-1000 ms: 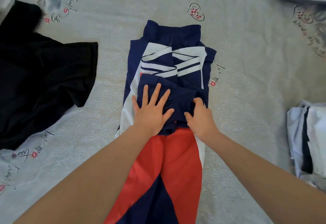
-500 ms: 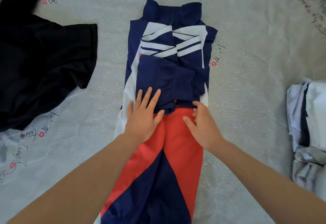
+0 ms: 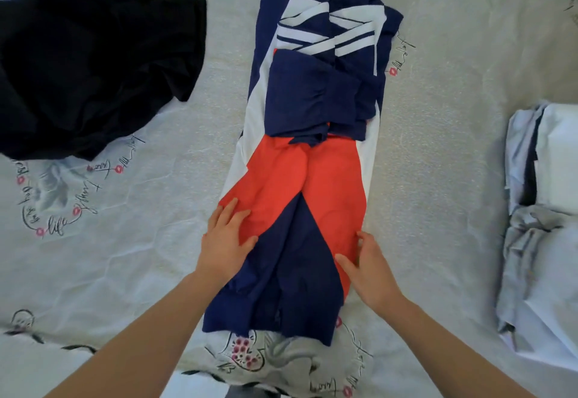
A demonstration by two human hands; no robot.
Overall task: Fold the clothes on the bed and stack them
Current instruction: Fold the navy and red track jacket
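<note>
A navy, red and white jacket (image 3: 312,159) lies lengthwise down the middle of the bed, its sides and sleeves folded inward into a narrow strip. My left hand (image 3: 226,241) lies flat with straight fingers on the jacket's left edge near the hem. At the right edge, my right hand (image 3: 367,266) rests on the fabric with fingers relaxed, thumb on the red panel. Neither hand grips the cloth.
A crumpled black garment (image 3: 87,62) lies at the upper left. A stack of folded white and pale blue clothes (image 3: 544,216) sits at the right edge. The light bedsheet (image 3: 140,241) with printed hearts and script covers everything else.
Both hands have slid down the jacket from the folded sleeves toward the hem and apart to its side edges. The view has tilted down, showing the jacket's lower end.
</note>
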